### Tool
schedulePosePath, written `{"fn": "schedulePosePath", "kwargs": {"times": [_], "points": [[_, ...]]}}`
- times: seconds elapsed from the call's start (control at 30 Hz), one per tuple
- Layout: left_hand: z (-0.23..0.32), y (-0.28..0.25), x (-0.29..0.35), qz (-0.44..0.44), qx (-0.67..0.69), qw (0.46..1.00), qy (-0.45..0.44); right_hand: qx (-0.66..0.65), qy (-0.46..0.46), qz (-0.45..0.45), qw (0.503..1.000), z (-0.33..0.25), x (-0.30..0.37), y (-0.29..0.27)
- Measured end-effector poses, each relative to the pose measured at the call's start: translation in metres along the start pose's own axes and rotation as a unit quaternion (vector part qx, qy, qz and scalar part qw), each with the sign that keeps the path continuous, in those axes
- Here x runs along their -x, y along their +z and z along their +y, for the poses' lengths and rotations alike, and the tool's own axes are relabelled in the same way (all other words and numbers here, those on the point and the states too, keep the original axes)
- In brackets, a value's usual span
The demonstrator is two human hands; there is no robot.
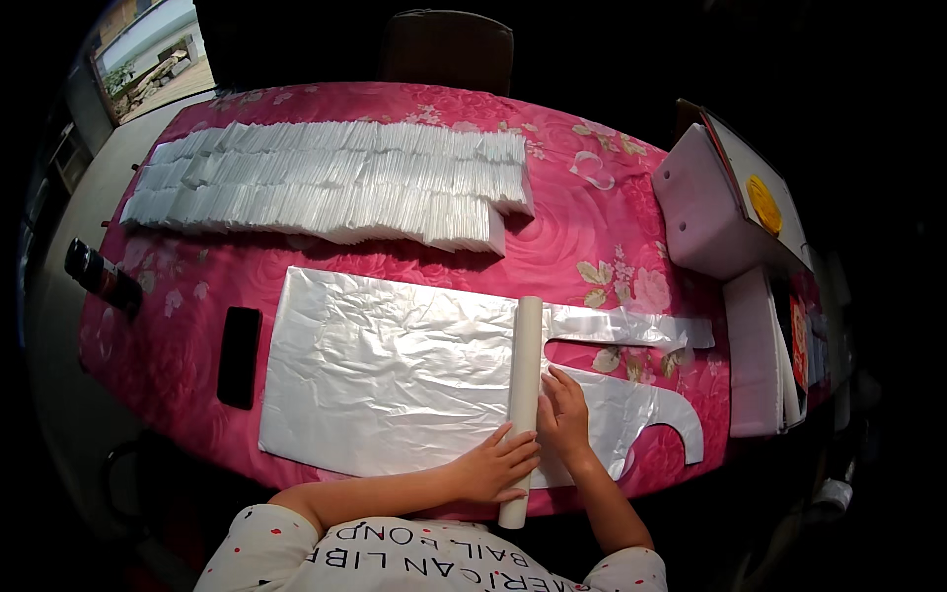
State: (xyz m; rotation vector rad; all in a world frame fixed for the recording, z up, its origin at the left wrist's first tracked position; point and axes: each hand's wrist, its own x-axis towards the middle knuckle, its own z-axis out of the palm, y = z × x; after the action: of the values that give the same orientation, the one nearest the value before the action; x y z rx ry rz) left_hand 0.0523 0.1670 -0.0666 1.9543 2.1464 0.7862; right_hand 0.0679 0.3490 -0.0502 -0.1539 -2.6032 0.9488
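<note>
White shirt fabric [424, 555], dotted red and printed with dark lettering, fills the bottom of my view, and we're straight onto the hands! From my distant seat I see the left hand [498, 467] laid across the lower part of a long pale tube [527, 365], palm down, fingers a little apart and draped over it rather than wrapped round. On the other side, the right hand [565, 419] sits just beside the tube, thumb at its edge, fingertips over the plastic; whether those fingers pinch anything, I can't tell.

And that tube lies right across a silvery-white plastic bag [385, 370], near its handle end: the wide, crinkled body spreads out to the left, the two handle strips reach right, the nearer one hooking round in a curve. All of it rests on a pink floral tablecloth [562, 237].

Up beyond the bag, what a line-up: folded white stacks [326, 183] in three long rows! Left of the bag I've got a black smartphone [239, 357], with a dark cylindrical container [104, 276] farther out. Over on the right, two white boxes [702, 202], a yellow bundle [763, 204] on top of the farther one.
</note>
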Motion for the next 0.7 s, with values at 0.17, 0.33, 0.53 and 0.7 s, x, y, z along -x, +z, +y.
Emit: {"fn": "schedulePosePath", "kwargs": {"times": [0.17,0.33,0.53,0.7], "points": [[0.009,0.003,-0.003,0.052,-0.005,0.998,-0.023,0.127,-0.027,-0.089,0.988,0.024,0.047,-0.034],[0.025,0.001,-0.012,0.016,-0.016,0.999,-0.041,0.216,0.023,-0.052,0.975,0.102,0.065,-0.089],[0.031,-0.001,-0.007,0.013,-0.028,0.998,-0.047,0.296,0.207,0.071,0.93,0.192,0.106,-0.166],[0.041,0.001,-0.007,-0.003,-0.013,0.998,-0.067,0.313,0.212,0.18,0.908,0.208,0.125,-0.173]]}}
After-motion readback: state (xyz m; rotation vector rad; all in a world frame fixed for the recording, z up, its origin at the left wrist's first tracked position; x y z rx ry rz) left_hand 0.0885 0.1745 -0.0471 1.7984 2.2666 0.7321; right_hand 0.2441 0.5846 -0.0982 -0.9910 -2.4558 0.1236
